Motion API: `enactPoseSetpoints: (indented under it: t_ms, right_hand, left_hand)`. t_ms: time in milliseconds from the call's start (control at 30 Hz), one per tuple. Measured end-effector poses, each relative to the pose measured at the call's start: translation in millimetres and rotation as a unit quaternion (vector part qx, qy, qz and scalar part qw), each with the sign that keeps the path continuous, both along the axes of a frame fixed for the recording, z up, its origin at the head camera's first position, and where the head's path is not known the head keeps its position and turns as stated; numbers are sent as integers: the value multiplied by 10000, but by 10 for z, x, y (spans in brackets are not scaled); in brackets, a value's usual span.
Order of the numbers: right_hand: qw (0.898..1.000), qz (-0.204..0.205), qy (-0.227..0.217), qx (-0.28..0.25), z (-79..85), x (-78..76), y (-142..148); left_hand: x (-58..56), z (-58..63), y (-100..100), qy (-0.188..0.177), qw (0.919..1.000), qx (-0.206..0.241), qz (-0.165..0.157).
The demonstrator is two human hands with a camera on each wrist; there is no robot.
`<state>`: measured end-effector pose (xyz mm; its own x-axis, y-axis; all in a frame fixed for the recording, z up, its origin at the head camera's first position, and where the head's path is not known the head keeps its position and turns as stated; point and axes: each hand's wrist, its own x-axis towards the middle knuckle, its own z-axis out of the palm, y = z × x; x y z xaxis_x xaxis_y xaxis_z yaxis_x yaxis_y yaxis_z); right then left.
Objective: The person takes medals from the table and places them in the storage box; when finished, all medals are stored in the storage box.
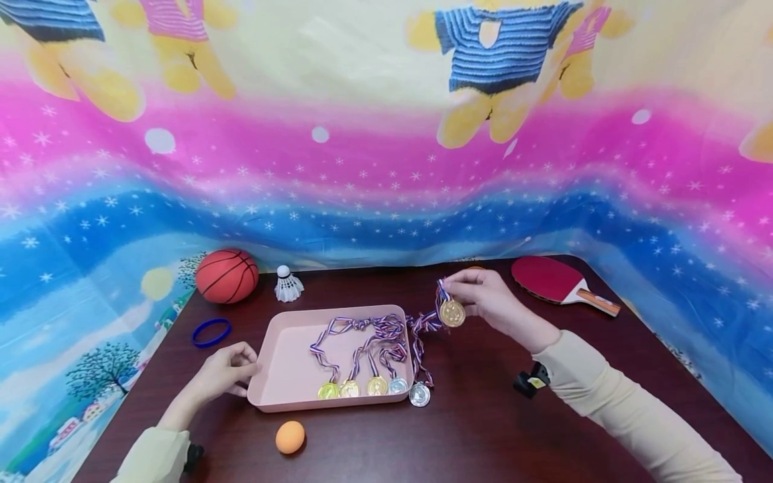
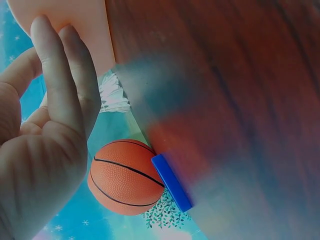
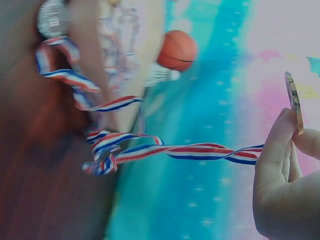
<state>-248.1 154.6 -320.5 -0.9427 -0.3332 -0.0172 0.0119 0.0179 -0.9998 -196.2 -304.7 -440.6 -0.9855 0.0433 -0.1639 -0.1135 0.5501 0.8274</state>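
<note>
My right hand (image 1: 489, 298) pinches a gold medal (image 1: 452, 313) just above the table, right of the pink tray (image 1: 280, 402). From it a striped ribbon (image 3: 205, 151) in red, white and blue runs down to a knot by the tray's right edge. A silver medal (image 1: 419, 394) lies on the table against the tray's near right corner, its ribbon tangled there too. Inside the tray, several gold and silver medals line the near side, including a gold medal (image 1: 377, 386), ribbons bunched behind. My left hand (image 1: 223, 376) touches the tray's left wall with fairly straight fingers (image 2: 57, 75).
Behind the tray's left side are a small basketball (image 1: 226, 276) and a shuttlecock (image 1: 288, 284). A blue wristband (image 1: 211, 333) lies left of the tray, an orange ball (image 1: 290, 437) in front. A red table tennis bat (image 1: 548, 279) lies at the back right, before the curtain.
</note>
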Motion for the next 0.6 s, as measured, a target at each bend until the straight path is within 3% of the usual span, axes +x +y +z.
enactPoseSetpoints:
  t_ms: [233, 600]
  right_hand:
    - [9971, 212, -116, -728, 401, 79, -9]
    - [9926, 263, -22, -1184, 840, 141, -144]
  left_hand:
    - [7, 10, 2, -10, 10000, 35, 8]
    - [15, 22, 6, -15, 10000, 5, -1]
